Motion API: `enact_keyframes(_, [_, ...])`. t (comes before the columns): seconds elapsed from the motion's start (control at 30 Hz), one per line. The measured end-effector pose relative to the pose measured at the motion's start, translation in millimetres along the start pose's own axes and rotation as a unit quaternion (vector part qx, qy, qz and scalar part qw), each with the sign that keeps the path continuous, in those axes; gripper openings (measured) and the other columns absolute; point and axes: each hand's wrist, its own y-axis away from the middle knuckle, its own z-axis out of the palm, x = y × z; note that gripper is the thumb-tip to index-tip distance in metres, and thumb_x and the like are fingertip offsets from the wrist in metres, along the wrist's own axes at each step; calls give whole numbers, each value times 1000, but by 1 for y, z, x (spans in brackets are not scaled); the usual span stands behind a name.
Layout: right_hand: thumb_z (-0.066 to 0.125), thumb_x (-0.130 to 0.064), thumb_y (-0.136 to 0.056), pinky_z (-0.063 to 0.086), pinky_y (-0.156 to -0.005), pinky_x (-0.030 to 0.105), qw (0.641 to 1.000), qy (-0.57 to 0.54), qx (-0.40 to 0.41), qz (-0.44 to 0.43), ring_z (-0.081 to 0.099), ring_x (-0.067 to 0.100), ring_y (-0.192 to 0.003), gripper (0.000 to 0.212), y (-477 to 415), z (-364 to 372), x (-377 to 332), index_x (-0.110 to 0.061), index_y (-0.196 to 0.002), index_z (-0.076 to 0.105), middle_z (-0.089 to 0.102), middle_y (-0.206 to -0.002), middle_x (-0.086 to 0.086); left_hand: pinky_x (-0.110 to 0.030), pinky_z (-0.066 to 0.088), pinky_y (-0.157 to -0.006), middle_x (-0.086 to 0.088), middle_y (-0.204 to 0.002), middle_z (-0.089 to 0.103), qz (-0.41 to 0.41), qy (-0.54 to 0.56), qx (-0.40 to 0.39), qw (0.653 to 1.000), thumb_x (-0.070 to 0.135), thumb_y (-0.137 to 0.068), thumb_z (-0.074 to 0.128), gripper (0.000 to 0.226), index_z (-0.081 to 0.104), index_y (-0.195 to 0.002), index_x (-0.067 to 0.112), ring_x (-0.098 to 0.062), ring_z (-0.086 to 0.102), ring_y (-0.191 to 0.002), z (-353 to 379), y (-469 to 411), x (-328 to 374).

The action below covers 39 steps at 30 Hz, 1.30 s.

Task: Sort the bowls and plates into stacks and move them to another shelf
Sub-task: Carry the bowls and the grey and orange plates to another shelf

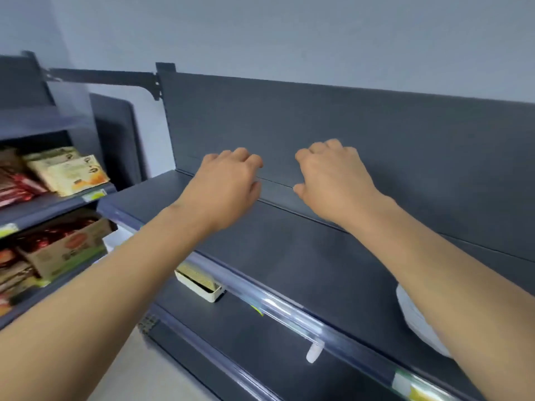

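At the shelf's (289,256) back edge, left hand (228,183) and right hand (333,178) hover loosely curled, empty — the right forearm (440,273), withdrawn low, could sweep the white stack (414,319) off.

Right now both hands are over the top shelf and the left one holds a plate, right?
No. The head view shows the left hand empty, like the right hand; both are over the top shelf.

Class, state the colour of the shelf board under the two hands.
The shelf board is dark grey; head view.
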Motion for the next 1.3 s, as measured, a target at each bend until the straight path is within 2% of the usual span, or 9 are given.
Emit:
enact_keyframes(0.13, [58,-22,-90,26,-76,32,995,-37,55,-75,46,28,-112,24,-55,-14,-96,-13,-112,53,56,-114,6,-40,38,-91,-11,-120,57,-57,-93,14,994,26,-95,46,38,51,-129,11,-34,53,-111,-27,34,-93])
enact_keyframes(0.27, [58,-18,-89,32,-81,33,983,-77,94,-135,46,28,-114,24,-100,-26,-189,-13,-113,55,57,-116,5,-43,40,-88,-13,-112,61,-114,-138,39,983,24,-93,51,34,58,-122,8,-36,56,-103,-52,75,-180])
enact_keyframes(0.37, [57,-16,-90,34,-86,34,974,-107,103,-173,46,29,-115,21,-126,-32,-244,-12,-110,55,57,-116,6,-43,42,-85,-11,-108,62,-144,-165,41,975,23,-91,54,29,60,-116,8,-35,58,-99,-67,103,-228])
enact_keyframes(0.6, [61,-19,-88,38,-92,38,941,-156,131,-272,47,29,-116,27,-189,-46,-373,-13,-114,56,58,-118,6,-40,42,-87,-8,-109,61,-251,-248,44,935,26,-95,49,31,58,-119,10,-31,58,-102,-101,161,-332])
enact_keyframes(0.8, [58,-19,-90,40,-88,38,902,-205,165,-341,49,28,-112,20,-244,-42,-453,-13,-110,56,59,-113,5,-37,39,-90,-5,-111,59,-331,-291,33,897,28,-97,45,30,55,-120,13,-28,56,-106,-110,180,-400])
enact_keyframes(0.97, [58,-20,-90,41,-86,38,878,-237,183,-373,51,29,-110,19,-294,-33,-504,-13,-108,57,60,-112,7,-40,43,-83,-9,-101,65,-375,-326,33,867,24,-94,51,24,62,-108,9,-32,61,-96,-110,177,-446])
enact_keyframes(1.1, [60,-20,-89,41,-86,38,858,-258,193,-401,52,29,-110,22,-325,-33,-548,-14,-110,58,61,-113,7,-38,39,-92,-6,-110,62,-418,-330,19,846,27,-94,49,28,59,-115,11,-30,56,-106,-111,179,-480])
enact_keyframes(1.3, [57,-21,-91,40,-88,38,846,-256,185,-429,50,30,-112,26,-357,-33,-621,-13,-115,57,60,-117,8,-40,41,-87,-8,-103,63,-445,-340,21,828,25,-93,53,26,62,-109,8,-33,59,-99,-115,198,-544])
